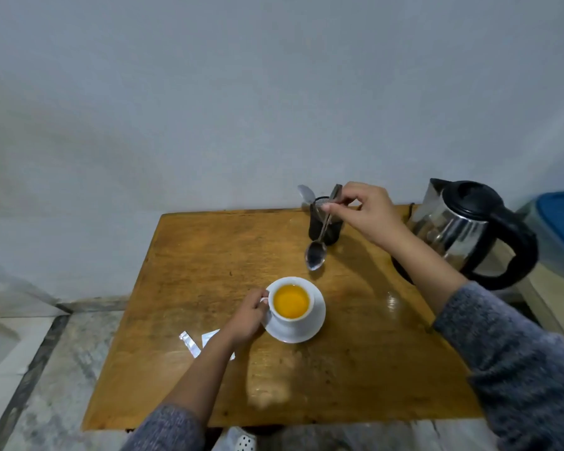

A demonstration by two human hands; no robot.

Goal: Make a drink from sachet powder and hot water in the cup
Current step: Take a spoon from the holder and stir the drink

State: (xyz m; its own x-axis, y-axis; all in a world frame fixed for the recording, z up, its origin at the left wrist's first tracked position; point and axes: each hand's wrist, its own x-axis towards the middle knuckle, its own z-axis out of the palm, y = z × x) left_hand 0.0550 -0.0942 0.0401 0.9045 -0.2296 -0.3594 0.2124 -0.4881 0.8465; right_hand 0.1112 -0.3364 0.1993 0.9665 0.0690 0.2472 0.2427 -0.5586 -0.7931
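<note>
The tabletop [355, 353] is worn, stained wood with a dull sheen. Glossy white ceramic forms the cup [306, 315] and saucer [316, 323]. The kettle [453, 229] is mirror-bright metal with black plastic; the spoon [316, 255] is polished metal.

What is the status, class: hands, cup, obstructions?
Left hand gripping white cup handle, orange drink inside. Right hand holding metal spoon above wooden table. Nothing between spoon and cup.
</note>
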